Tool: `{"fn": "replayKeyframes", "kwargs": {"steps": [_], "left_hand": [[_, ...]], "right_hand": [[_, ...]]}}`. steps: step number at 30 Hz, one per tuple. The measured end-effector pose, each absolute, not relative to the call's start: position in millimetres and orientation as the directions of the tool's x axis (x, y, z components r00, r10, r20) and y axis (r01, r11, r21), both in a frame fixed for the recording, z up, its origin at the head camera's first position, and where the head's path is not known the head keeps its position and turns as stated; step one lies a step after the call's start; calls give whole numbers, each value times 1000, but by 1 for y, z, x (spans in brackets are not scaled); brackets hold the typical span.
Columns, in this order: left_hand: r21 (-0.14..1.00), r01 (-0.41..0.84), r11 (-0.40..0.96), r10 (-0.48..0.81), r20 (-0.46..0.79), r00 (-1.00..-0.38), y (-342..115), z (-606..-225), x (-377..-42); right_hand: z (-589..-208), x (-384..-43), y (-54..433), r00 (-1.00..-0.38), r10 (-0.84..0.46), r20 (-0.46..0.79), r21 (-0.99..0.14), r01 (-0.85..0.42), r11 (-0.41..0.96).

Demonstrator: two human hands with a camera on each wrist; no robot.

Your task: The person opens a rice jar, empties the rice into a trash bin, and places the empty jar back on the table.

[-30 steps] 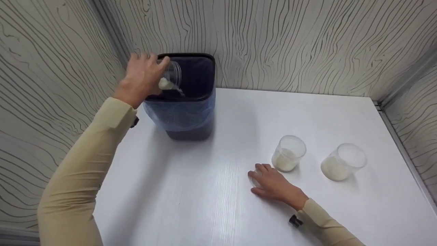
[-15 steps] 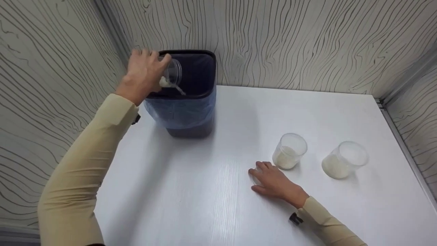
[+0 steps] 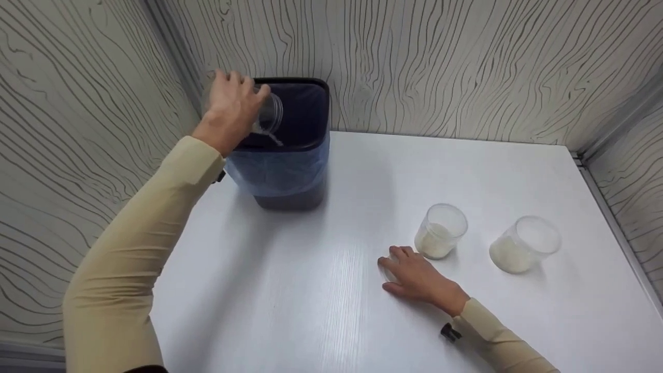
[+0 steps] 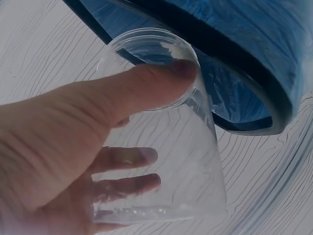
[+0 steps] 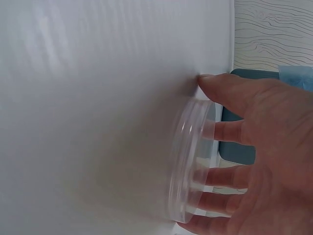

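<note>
My left hand (image 3: pixel 231 108) grips a clear plastic jar (image 4: pixel 188 147) and holds it on its side, mouth over the bin (image 3: pixel 290 201). In the left wrist view the thumb crosses near the jar's rim, with fingers showing through the far wall. A little white material clings near the mouth, and a thin pale stream falls below it in the head view. On the white table, my right hand (image 3: pixel 417 280) holds a clear round lid (image 5: pixel 188 159), thumb on one side and fingers around the other. The hand covers most of the lid in the head view.
Two clear jars with white grains, a nearer-left jar (image 3: pixel 440 235) and a right-hand jar (image 3: pixel 520 246), stand beyond and to the right of my right hand. A blue liner (image 3: pixel 279 171) hangs over the bin's rim. Patterned walls (image 3: pixel 440 67) enclose the table (image 3: pixel 290 290).
My left hand has moved slightly right with the jar and tipped it further. The white clump seen in the jar earlier is mostly gone from sight. My right hand stays on the lid.
</note>
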State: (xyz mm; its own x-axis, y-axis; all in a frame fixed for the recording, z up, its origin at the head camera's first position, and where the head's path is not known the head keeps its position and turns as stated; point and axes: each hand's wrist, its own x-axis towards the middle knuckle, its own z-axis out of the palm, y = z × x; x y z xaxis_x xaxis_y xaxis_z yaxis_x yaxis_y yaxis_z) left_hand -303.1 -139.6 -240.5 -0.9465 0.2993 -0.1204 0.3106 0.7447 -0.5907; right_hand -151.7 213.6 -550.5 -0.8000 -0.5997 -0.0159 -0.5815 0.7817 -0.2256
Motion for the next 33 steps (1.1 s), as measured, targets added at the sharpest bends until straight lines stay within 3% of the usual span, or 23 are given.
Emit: {"fn": "replayKeyframes", "kwargs": {"steps": [8, 16, 23, 33], "left_hand": [[-657, 313, 686, 281, -157, -947, -128, -243, -301], [-713, 322, 622, 237, -220, -946, -117, -248, -309], [-773, 358, 524, 242, -268, -933, -105, -254, -318], [-734, 351, 581, 276, -228, -934, -103, -244, -319]], "right_hand": [[-554, -151, 212, -790, -611, 53, -195, -608, 770], [-554, -152, 212, -800, -600, 15, -221, -588, 778], [-554, -155, 213, -790, -610, 52, -182, -608, 772], [-556, -152, 214, -786, -615, 67, -164, -616, 770]]}}
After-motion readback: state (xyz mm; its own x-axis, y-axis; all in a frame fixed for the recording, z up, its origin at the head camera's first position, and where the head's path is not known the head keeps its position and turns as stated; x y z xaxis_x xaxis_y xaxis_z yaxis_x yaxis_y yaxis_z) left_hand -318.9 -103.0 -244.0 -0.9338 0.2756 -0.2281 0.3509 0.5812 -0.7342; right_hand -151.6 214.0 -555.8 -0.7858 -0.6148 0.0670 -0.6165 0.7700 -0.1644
